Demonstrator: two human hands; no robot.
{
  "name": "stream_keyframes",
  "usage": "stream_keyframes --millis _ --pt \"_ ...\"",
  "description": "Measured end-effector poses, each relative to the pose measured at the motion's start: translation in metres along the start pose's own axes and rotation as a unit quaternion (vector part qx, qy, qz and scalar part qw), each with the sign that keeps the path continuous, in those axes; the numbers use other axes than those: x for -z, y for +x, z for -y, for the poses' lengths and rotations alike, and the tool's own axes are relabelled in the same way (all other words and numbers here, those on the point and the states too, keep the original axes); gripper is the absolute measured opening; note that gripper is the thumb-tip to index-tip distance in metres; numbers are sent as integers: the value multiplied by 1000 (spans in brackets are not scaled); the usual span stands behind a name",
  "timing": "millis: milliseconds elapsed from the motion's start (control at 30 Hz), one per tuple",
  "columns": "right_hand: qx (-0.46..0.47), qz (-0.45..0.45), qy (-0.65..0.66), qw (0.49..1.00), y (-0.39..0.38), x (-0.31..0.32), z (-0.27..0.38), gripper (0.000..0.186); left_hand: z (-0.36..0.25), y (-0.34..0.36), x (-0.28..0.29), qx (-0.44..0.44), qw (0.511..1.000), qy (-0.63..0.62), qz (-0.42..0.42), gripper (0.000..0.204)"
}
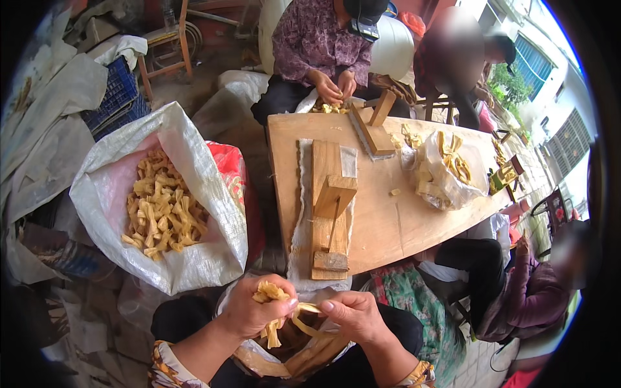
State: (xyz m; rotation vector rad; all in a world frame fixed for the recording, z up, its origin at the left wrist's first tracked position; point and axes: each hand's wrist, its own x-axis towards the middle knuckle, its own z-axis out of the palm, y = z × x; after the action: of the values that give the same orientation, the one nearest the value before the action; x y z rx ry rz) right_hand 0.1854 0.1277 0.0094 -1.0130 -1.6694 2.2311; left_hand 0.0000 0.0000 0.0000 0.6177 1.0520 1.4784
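My left hand is closed around a knotted bundle of pale yellow strips at the bottom centre. My right hand pinches a flat yellow strip that runs from that bundle, just to the right of my left hand. Below both hands an open sack sits between my legs, holding more material that is partly hidden. Just beyond my hands, a wooden tool with an upright block and a rod lies on a white cloth at the board's left end.
A wooden board table carries a bag of strips and another wooden tool. A sack of knotted pieces stands left, near blue crates. Co-workers sit opposite, at upper right and at right.
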Motion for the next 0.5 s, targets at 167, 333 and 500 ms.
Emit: stream_keyframes --millis 167,333,500 --pt "144 -143 57 977 13 4 8 12 -3 17 -4 -71 993 15 -96 13" --pt "244 -256 -115 928 38 9 30 14 -4 60 -16 -85 981 106 -138 11" --pt "210 -363 -394 818 64 19 25 17 21 86 -11 -199 918 247 -238 15"
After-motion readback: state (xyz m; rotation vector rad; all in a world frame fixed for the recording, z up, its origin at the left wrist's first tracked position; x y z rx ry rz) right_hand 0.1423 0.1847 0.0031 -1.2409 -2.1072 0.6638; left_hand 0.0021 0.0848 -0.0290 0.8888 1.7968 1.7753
